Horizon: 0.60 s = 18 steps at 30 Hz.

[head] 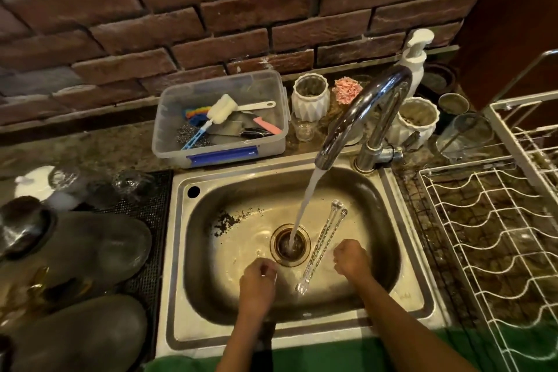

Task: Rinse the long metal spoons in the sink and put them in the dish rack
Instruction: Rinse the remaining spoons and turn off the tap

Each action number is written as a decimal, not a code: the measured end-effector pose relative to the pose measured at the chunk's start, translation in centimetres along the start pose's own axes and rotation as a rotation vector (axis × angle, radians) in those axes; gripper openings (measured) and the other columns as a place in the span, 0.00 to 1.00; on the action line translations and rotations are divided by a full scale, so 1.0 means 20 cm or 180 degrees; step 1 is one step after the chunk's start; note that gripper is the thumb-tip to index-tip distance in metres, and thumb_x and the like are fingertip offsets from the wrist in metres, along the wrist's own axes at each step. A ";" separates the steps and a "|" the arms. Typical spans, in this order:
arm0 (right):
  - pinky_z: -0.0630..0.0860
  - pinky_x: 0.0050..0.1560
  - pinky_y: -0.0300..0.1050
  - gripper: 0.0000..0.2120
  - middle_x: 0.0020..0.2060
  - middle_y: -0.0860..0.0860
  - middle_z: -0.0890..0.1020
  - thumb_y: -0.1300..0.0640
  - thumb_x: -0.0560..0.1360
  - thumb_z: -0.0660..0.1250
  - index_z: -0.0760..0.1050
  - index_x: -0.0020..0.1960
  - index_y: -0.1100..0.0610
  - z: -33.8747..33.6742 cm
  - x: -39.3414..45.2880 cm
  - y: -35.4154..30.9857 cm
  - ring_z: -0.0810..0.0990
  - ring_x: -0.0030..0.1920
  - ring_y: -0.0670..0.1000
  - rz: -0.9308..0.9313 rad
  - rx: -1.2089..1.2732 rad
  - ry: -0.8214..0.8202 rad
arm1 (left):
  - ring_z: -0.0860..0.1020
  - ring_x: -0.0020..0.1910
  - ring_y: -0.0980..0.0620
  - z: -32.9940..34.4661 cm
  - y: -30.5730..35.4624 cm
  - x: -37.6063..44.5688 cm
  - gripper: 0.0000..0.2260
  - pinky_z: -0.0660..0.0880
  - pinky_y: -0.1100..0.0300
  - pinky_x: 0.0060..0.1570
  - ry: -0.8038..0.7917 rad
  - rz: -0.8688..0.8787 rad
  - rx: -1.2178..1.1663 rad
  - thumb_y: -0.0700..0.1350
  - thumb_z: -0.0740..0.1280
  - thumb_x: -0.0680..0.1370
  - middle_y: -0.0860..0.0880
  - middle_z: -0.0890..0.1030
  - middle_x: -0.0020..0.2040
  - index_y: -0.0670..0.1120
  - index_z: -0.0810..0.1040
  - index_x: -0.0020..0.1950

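head view: long metal spoons (323, 246) lie at lower centre of the sink (419, 296); left hand (259, 276) and right hand (351, 260) are curled, seemingly empty. handles should be pinched together, then lifted under the stream (305, 205).

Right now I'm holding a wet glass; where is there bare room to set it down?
The white dish rack right of the sink shows bare wire slots. The counter behind the faucet is crowded with jars, and the black mat on the left is packed with glassware.

A dark red brick wall (181, 18) rises behind a mottled stone counter (75, 145). Dim, warm light. A black mat (151, 220) lies on its left part.
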State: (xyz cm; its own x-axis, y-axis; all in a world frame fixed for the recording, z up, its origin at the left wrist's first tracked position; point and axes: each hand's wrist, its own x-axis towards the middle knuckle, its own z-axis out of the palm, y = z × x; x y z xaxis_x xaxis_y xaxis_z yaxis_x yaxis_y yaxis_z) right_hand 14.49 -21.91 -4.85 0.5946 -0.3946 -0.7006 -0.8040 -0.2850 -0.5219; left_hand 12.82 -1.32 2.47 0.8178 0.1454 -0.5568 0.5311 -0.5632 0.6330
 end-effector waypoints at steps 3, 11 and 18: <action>0.81 0.53 0.54 0.11 0.47 0.63 0.84 0.63 0.79 0.60 0.80 0.51 0.66 -0.09 -0.11 -0.01 0.83 0.51 0.64 -0.0288 -0.0040 0.0011 | 0.79 0.47 0.49 -0.05 -0.04 -0.08 0.06 0.76 0.54 0.50 0.0193 0.0283 0.0256 0.40 0.63 0.82 0.46 0.83 0.50 0.47 0.79 0.52; 0.77 0.45 0.50 0.11 0.44 0.61 0.84 0.60 0.80 0.62 0.80 0.48 0.66 -0.21 -0.44 -0.05 0.82 0.47 0.60 -0.1159 0.0149 0.0201 | 0.71 0.72 0.46 0.02 -0.27 -0.38 0.20 0.64 0.47 0.72 0.0654 0.1301 0.1879 0.55 0.56 0.82 0.46 0.76 0.71 0.49 0.75 0.69; 0.70 0.61 0.44 0.17 0.62 0.56 0.81 0.56 0.81 0.61 0.76 0.68 0.58 -0.19 -0.65 0.03 0.78 0.64 0.55 -0.1613 -0.0166 0.0177 | 0.60 0.80 0.42 0.10 -0.43 -0.52 0.27 0.54 0.40 0.77 0.0742 0.1184 0.2397 0.62 0.49 0.82 0.46 0.65 0.80 0.53 0.68 0.77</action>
State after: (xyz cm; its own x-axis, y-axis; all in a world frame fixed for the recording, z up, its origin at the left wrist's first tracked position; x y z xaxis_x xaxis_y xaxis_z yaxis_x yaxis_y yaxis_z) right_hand 6.25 -20.33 5.80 0.9098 -0.2410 -0.3380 -0.4148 -0.4952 -0.7634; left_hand -0.66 0.49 1.71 0.9773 -0.0384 -0.2082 0.0002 -0.9833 0.1821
